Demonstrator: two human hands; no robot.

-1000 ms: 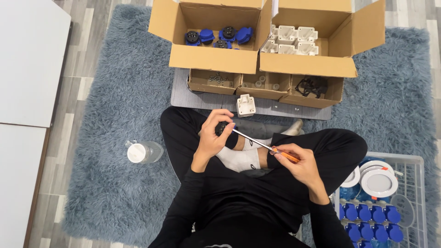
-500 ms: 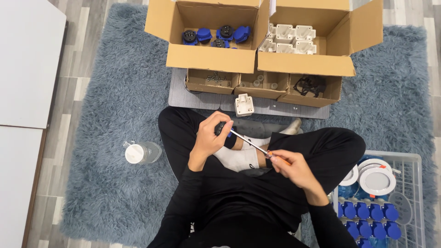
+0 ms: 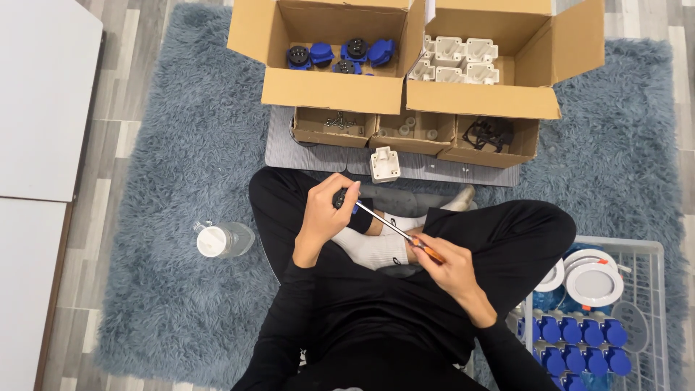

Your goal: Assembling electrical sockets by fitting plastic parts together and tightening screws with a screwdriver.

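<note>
A person is sitting cross-legged on a shaggy grey-blue rug (image 3: pixel 181 145), working over their lap. The left hand (image 3: pixel 323 214) is curling its fingers closed around a small dark socket part (image 3: pixel 340 198) with a touch of blue showing, holding it just above the left knee. The right hand (image 3: pixel 445 265) is gripping the orange handle of a screwdriver (image 3: pixel 394 232), fingers wrapped tight, and the metal shaft is slanting up and left so its tip is meeting the part.

Ahead of the knees, two large open cardboard boxes are standing side by side: the left box (image 3: pixel 329 90) is holding blue and black round pieces, the right box (image 3: pixel 481 101) white moulded housings. Three small cardboard trays (image 3: pixel 409 141) are lining up in front of them on a grey mat, with one white housing (image 3: pixel 384 164) sitting alone just before the middle tray. A clear bottle with a white cap (image 3: pixel 221 240) is lying on the rug to the person's left. A white wire basket (image 3: pixel 644 318) at the right is carrying blue finished pieces and white round lids.
</note>
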